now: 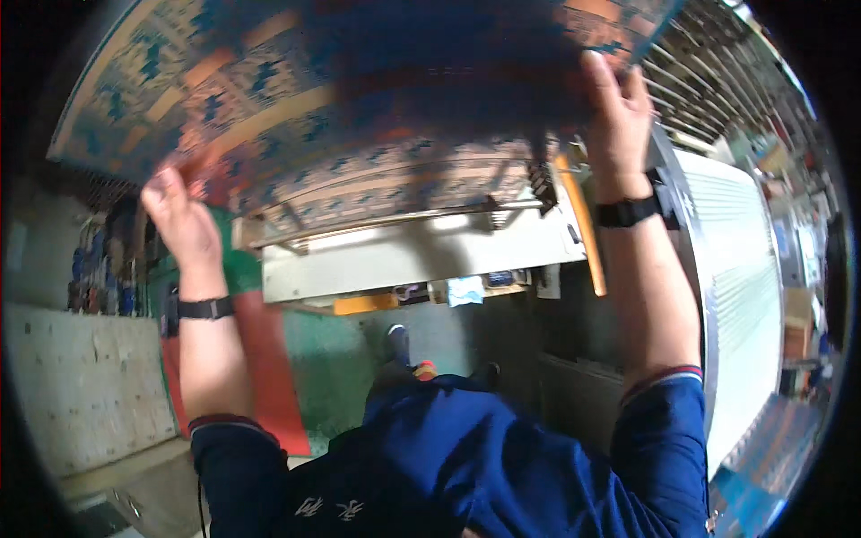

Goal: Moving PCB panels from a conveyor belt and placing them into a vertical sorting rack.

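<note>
A large thin panel with a blue and copper-coloured pattern, like a printed circuit panel (260,108), spans the top of the view, its middle dark and blurred. My left hand (184,215) is closed at its lower left edge, thumb toward me. At its right edge, my right hand (621,125) grips it with the thumb up; the other fingers are partly hidden. Below it, a similar patterned panel (386,193) lies behind a metal bar (404,218) with small clamps, over a white ledge (359,266).
A yellow strip (583,224) stands right of the ledge. Farther right are a white ribbed surface (735,278) and a slotted rack (708,85). To the left are a red mat (269,368) and a pale board with holes (90,386). My shoe (397,336) shows on the green floor.
</note>
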Demonstrator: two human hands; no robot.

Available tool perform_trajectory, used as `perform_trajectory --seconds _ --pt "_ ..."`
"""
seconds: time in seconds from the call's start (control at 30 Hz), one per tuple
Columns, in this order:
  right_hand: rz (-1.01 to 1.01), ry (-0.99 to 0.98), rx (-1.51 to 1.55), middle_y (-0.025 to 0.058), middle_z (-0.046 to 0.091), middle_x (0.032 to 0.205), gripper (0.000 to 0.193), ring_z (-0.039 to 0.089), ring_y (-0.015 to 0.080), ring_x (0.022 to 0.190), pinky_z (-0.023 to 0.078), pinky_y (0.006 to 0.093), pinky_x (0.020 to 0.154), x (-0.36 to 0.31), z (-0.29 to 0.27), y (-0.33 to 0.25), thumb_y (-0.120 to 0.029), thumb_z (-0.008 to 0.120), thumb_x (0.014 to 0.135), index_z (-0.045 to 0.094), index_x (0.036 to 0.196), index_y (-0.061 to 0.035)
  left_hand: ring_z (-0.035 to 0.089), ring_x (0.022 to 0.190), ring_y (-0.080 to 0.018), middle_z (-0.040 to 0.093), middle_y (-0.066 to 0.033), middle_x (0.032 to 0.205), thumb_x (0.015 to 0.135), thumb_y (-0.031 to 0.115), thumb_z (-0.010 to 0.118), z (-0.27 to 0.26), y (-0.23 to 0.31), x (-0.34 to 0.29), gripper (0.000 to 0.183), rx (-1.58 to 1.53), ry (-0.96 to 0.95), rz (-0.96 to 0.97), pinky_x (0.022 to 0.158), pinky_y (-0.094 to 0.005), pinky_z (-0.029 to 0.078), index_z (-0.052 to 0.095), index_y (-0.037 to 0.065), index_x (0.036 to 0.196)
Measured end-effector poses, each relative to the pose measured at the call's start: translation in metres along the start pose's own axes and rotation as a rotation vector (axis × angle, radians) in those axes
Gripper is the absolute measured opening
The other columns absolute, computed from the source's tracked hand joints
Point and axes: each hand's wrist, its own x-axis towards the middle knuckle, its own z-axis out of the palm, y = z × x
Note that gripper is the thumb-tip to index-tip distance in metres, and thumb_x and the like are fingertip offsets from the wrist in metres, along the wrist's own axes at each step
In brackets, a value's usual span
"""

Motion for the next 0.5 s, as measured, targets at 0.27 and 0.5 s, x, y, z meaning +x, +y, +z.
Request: perform_trajectory --seconds 0.27,0.5 --pt "-0.039 0.026 0.064 0.0017 0.066 0.1 0.028 0.063 0.0094 0.086 0.052 0.0252 0.079 -0.011 0.008 -0.001 -0.023 0.069 0.093 0.061 0.112 -0.0046 0.055 0.108 -0.0158 0.057 -0.0091 0.116 0.101 0.025 0.056 0.001 0.005 0.002 0.025 -0.04 -0.071 -0.049 0.096 -0.0329 0.045 0.047 0.004 0.111" --pt "-0.025 -0.007 -0.032 0.0051 0.067 0.102 0.026 0.064 0.0137 0.087 0.053 0.0297 0.08 -0.019 -0.011 0.025 -0.022 0.068 0.093 0.061 0.111 -0.0038 0.056 0.107 -0.0142 0.059 -0.0083 0.115 0.1 0.023 0.058 0.007 0.007 0.003 0.024 -0.005 -0.119 -0.054 0.095 -0.0306 0.045 0.05 0.003 0.112"
